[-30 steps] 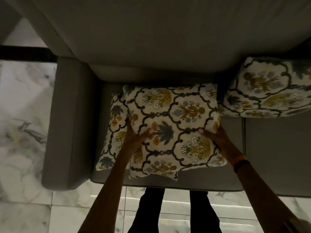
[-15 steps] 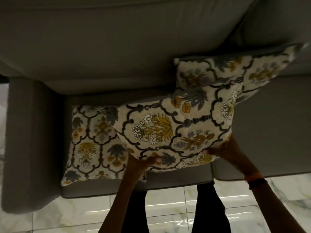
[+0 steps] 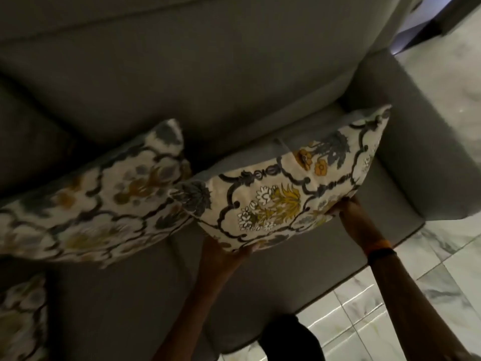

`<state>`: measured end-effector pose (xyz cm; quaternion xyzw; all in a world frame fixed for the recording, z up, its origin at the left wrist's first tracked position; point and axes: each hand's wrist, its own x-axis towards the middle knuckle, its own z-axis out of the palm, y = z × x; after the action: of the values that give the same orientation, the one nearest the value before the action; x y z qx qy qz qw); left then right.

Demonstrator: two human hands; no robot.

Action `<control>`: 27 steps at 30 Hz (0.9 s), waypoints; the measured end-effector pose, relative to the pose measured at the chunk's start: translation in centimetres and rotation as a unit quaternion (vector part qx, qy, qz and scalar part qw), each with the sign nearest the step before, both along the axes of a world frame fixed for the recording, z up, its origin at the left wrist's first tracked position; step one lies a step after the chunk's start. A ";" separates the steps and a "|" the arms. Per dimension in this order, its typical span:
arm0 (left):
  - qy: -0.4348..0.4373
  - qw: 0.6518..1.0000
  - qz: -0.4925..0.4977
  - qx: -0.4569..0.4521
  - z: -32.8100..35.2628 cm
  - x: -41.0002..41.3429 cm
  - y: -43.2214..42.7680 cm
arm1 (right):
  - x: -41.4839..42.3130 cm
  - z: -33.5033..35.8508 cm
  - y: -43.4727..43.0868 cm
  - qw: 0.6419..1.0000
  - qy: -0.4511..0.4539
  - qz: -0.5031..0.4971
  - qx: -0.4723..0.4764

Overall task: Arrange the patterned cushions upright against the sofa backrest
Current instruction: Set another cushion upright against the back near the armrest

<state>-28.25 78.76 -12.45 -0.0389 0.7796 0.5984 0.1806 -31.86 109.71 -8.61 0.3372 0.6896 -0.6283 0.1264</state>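
I hold a floral patterned cushion [image 3: 286, 194] in the air above the right end of the grey sofa seat [image 3: 125, 303]. My left hand [image 3: 223, 254] grips its lower left edge from beneath, and my right hand [image 3: 348, 207] grips its lower right corner. A second patterned cushion [image 3: 99, 204] lies to its left, leaning toward the grey backrest [image 3: 182, 74]. Part of a third patterned cushion [image 3: 20, 319] shows at the bottom left edge.
The sofa's right armrest [image 3: 406, 142] stands just beyond the held cushion. White marble floor tiles [image 3: 442, 269] lie to the right and in front of the sofa. My dark trouser leg [image 3: 286, 337] is at the seat's front edge.
I have carried the cushion from the sofa's left end to its right end, and my view has swung right with it. The cushion left on the left seat is mostly out of view.
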 end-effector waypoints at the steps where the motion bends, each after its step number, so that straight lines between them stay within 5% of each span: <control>1: 0.030 0.999 -0.005 0.023 0.2 -1.4 1.8 | -1.4 -0.4 1.3 1.000 0.006 0.000 0.009; 6: 0.069 0.997 -0.001 0.047 -1.4 -9.6 12.6 | -9.4 -0.3 11.4 0.997 0.064 0.005 0.042; 10: 0.016 0.998 0.023 0.048 -3.6 -15.1 18.4 | -14.8 -1.1 17.6 0.997 0.066 0.007 0.047; 16: 0.033 0.998 0.030 -0.048 -6.5 -20.3 25.3 | -20.8 -6.2 23.9 0.998 0.051 -0.019 0.041; 22: 0.013 0.992 0.114 -0.051 -6.9 -21.5 26.6 | -20.3 -9.4 23.3 0.987 0.083 -0.029 0.135; 27: 0.013 0.994 0.067 -0.087 -5.9 -17.8 22.6 | -13.5 -10.8 16.4 0.962 0.059 -0.132 0.234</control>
<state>-46.08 101.41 -18.34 -0.0993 0.8265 0.5396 0.1261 -45.34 126.15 -19.37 0.4077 0.7728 -0.4796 -0.0805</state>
